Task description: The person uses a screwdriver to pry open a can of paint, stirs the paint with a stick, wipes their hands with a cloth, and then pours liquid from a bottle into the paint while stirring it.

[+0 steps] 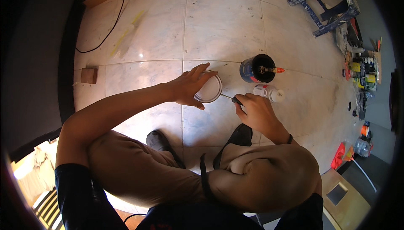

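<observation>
A round can [210, 88] with a pale lid and metal rim stands on the tiled floor in front of me. My left hand [191, 87] braces it from the left, fingers spread over the far rim and thumb on the near side. In my right hand [259, 111] is a screwdriver [235, 100] with a black handle, its thin shaft pointing left. The tip meets the can's right edge; whether it sits under the lid's rim cannot be seen. My right fingers are wrapped round the handle.
Right of the can stands a dark open tub [249, 70] with a paintbrush [271, 70] across its mouth. A clear bottle [269, 92] lies close by. A blue, paint-spotted stool [326, 4] is far right; small supplies line the right wall. A wooden block [89, 76] sits left.
</observation>
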The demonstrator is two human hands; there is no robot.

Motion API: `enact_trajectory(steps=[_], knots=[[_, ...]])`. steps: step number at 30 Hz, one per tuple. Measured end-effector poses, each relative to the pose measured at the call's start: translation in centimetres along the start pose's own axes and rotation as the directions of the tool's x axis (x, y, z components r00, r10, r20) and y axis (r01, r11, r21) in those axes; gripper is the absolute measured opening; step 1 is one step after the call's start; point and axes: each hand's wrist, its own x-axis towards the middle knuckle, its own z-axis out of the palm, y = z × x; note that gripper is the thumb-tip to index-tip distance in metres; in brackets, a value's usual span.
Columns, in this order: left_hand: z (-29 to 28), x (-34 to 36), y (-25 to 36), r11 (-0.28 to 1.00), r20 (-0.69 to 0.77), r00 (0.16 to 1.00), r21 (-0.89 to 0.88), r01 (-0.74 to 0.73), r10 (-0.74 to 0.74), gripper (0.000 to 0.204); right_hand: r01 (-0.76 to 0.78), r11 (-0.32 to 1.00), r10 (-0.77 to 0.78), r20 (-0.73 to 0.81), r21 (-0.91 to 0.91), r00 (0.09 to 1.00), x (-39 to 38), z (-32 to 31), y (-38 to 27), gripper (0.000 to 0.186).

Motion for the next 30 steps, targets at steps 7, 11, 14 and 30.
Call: enact_trajectory(steps=[7,11,14,30], knots=[[1.7,1.0,0.4,0.997,-0.05,0.996,0.008,0.072,-0.072,0.133,0.023,1.0,-0.025,0.119,0.019,0.993,1.4,-1.0,0.5,0.012],[1.8,0.9,0.2,0.99,-0.007,0.99,-0.001,0.143,-0.143,0.131,0.171,0.984,-0.154,0.256,-0.046,0.954,2.8,-1.2,-0.7,0.01],[1.7,1.3,0.6,0.991,-0.029,0.99,-0.016,0.136,-0.136,0.127,0.195,0.973,-0.144,0.34,-0.121,0.929,3.3,-1.4,-1.8,0.011],[0.2,0.5,0.6,0.984,0.015,0.984,-0.019,0.178,-0.178,0.127,0.086,0.994,-0.08,-0.088,0.062,0.993,-2.9,8.4,2.3,0.036]])
